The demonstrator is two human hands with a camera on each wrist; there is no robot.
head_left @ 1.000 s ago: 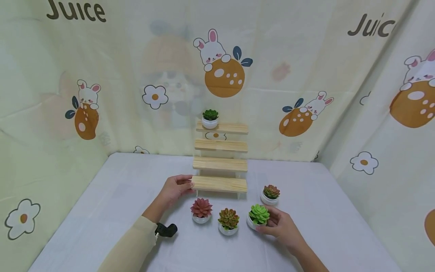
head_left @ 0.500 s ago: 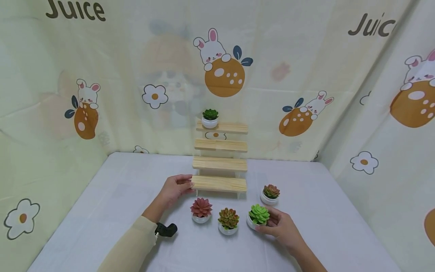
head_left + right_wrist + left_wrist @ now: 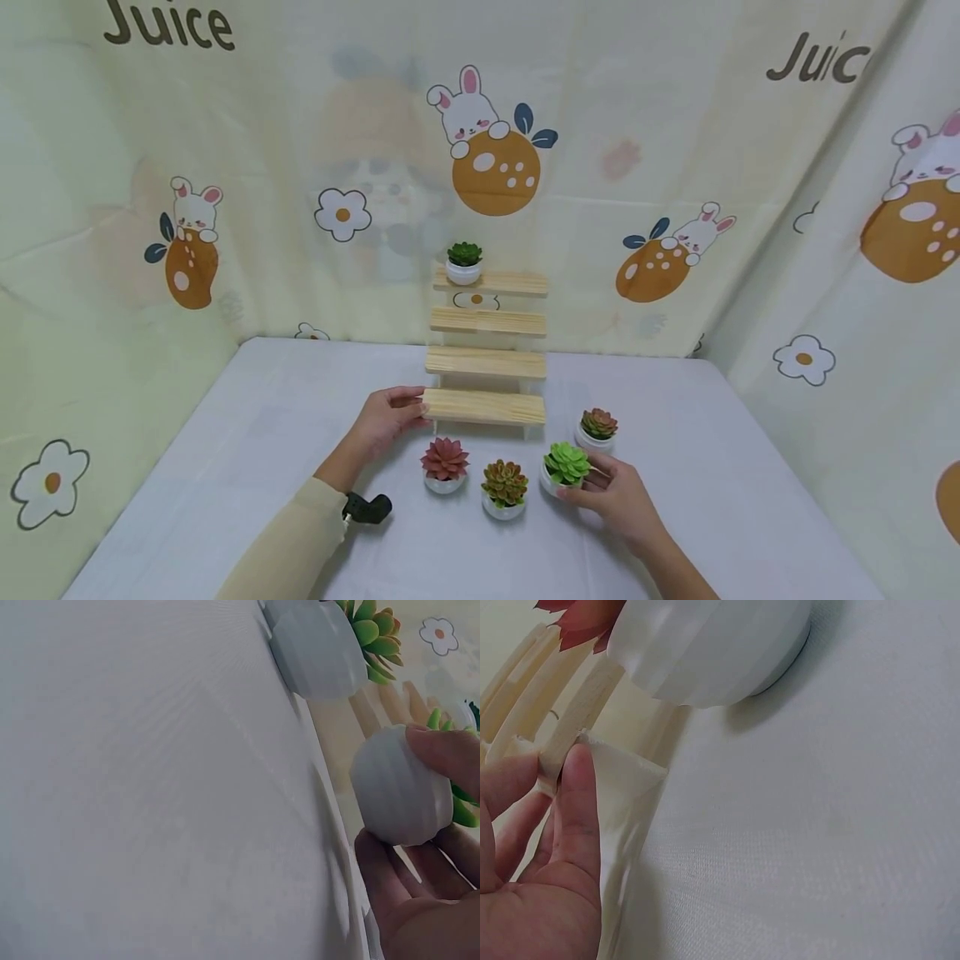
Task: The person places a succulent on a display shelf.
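Green succulent [image 3: 566, 463] in its white pot [image 3: 397, 791], pinched between thumb and curled fingers of the right hand [image 3: 617, 502], well apart from the left hand [image 3: 384, 422]; lowest wooden shelf [image 3: 483, 407], gripped at its left end between left thumb and fingers; red succulent [image 3: 444, 459] and brownish succulent [image 3: 504, 483] between the two hands.

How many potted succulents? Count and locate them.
5: dark green one on the top shelf; bright green one in the right hand; on the table, left to right, red one, brown-green one and reddish-brown one.
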